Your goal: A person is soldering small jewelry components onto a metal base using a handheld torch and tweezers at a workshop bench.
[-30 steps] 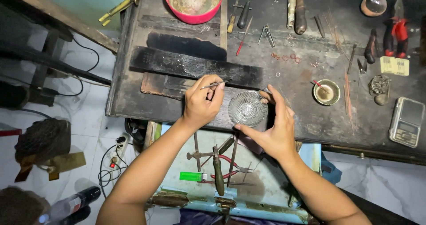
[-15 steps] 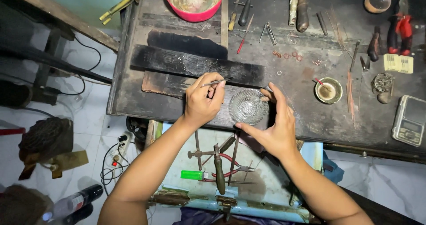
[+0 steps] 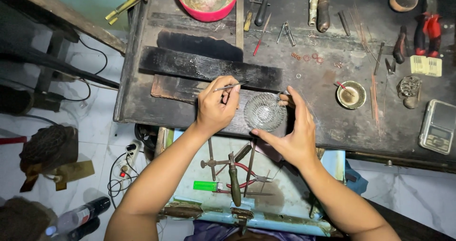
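Note:
A small clear cut-glass dish [image 3: 264, 111] sits near the front edge of a dark, worn workbench [image 3: 323, 75]. My right hand [image 3: 292, 132] cups the dish from the right, thumb at its near rim and fingers at its far rim. My left hand [image 3: 217, 105] is just left of the dish and pinches thin metal tweezers [image 3: 231, 86], whose tip points right over a charred black wooden block [image 3: 209, 69].
A red bowl [image 3: 207, 1], files, pliers with red handles [image 3: 427, 25], small copper rings [image 3: 308, 57], a little round cup [image 3: 351, 94] and a pocket scale [image 3: 437, 125] lie on the bench. Below it an open light-blue drawer [image 3: 289, 184] holds tools and a green lighter [image 3: 205, 186]. Cables lie on the tiled floor.
Both hands stay by the glass dish. The left hand and tweezers have shifted only slightly; the view has edged a little.

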